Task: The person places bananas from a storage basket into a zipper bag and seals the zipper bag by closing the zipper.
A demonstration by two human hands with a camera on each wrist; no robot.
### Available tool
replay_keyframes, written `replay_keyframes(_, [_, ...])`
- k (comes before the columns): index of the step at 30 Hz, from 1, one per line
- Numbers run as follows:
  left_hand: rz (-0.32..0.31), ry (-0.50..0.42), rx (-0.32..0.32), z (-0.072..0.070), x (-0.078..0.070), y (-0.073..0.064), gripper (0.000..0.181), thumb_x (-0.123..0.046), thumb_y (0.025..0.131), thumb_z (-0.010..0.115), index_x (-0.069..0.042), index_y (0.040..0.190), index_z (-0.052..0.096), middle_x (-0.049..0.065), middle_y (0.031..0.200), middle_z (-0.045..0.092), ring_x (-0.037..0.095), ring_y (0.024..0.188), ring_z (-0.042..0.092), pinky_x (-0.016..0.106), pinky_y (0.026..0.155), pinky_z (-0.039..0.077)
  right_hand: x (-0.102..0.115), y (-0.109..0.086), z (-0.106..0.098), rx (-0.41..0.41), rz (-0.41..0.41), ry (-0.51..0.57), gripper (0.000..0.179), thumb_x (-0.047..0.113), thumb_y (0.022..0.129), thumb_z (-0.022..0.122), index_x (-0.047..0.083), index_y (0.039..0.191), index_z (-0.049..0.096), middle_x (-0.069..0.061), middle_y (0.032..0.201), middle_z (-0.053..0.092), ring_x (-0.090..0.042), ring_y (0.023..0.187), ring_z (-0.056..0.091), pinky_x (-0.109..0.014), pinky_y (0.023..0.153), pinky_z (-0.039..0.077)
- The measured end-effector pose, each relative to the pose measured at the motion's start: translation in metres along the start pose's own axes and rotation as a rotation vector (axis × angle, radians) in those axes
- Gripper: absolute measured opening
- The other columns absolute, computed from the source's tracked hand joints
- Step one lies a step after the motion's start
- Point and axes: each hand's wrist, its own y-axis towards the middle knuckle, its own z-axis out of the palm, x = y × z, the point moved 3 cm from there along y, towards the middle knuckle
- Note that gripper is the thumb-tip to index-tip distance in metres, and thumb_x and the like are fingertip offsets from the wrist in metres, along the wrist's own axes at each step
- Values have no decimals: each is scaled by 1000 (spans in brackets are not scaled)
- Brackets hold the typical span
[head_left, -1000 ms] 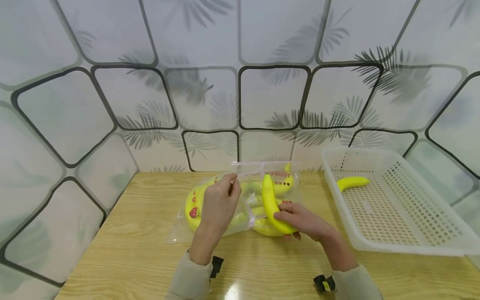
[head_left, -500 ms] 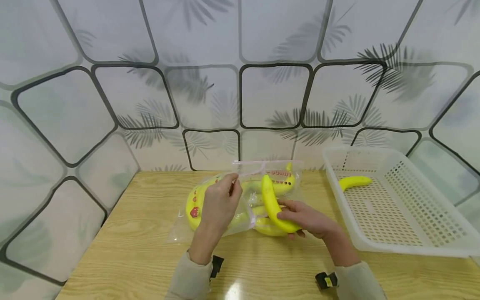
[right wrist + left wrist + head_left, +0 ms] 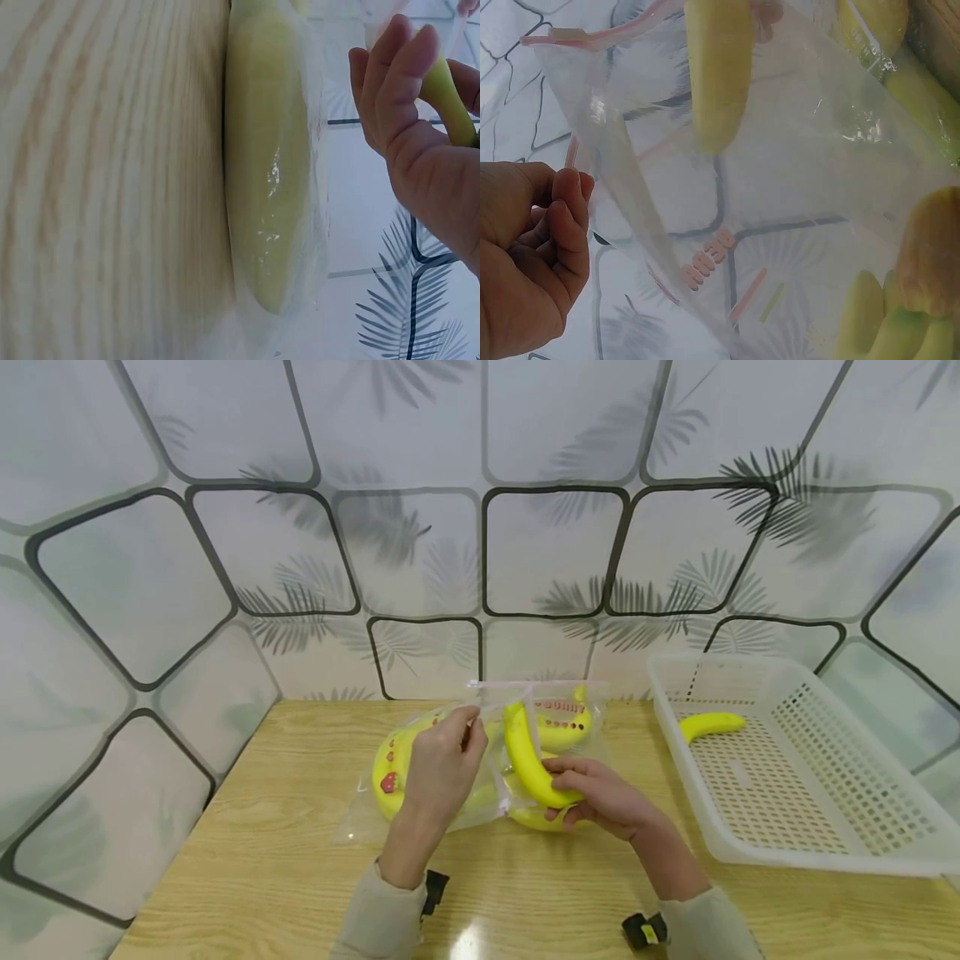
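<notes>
A clear plastic zip bag [image 3: 660, 172] with pink edging and printed red shapes lies on the table, with several yellow bananas [image 3: 564, 732] inside. My left hand [image 3: 444, 762] pinches its edge near the middle; in the left wrist view the same hand [image 3: 532, 255] has its fingertips at the pink strip. My right hand [image 3: 606, 797] grips the lower end of a loose banana [image 3: 527, 758], which tilts upward over the bag's mouth. Whether its tip is inside the mouth, I cannot tell. In the right wrist view a bagged banana [image 3: 266, 165] lies along the tabletop.
On the right stands a white perforated plastic basket [image 3: 693, 802] with one banana [image 3: 712, 724] at its far left side. The wooden table [image 3: 247, 860] meets a patterned wall covering [image 3: 420, 560] at the back.
My right hand has carried the loose banana a little to the left and up over the bag's mouth. The left hand keeps its hold on the bag.
</notes>
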Motion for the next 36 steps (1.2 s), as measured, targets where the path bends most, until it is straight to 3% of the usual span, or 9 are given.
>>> replay_keyframes(6, [-4,6,2,1,0,0,12,5,90,63,8,99,69,11,71,68,11,52,51,20,49,47,-1,0,5,33,-17,47,62,16,105,45,-17,149,17,-20,127,52,-16,90,67,-27,74,57])
replay_keyframes(14, [-4,14,5,0,1,0,12,4,90,63,8,99,69,11,70,67,11,52,50,19,49,46,2,-1,12,-43,-7,-73,60,23,106,48,-14,148,28,-15,113,56,-14,74,60,-23,60,52])
replay_keyframes(17, [-2,10,4,-1,1,0,12,5,90,64,8,99,69,10,69,66,11,51,49,18,48,45,3,-2,14,-36,-5,-27,56,22,107,44,-14,147,30,-14,112,57,-15,78,63,-25,66,55])
replay_keyframes(25, [-2,4,3,-2,1,0,12,4,90,64,9,100,69,11,69,67,11,51,49,18,48,44,3,-2,15,76,-48,152,51,12,107,36,-19,146,24,-12,117,59,-15,89,68,-29,78,58])
replay_keyframes(32, [9,2,-3,-1,2,0,12,5,90,64,10,99,69,11,67,66,10,49,48,16,48,41,1,1,14,-1,-18,129,48,17,107,42,-17,141,37,-12,112,59,-16,87,69,-31,81,58])
replay_keyframes(36, [11,3,-7,-1,2,0,13,5,90,63,10,100,69,12,67,67,10,49,49,16,47,41,3,1,16,9,-22,183,50,24,109,38,-16,139,40,-12,110,58,-17,85,70,-33,80,59])
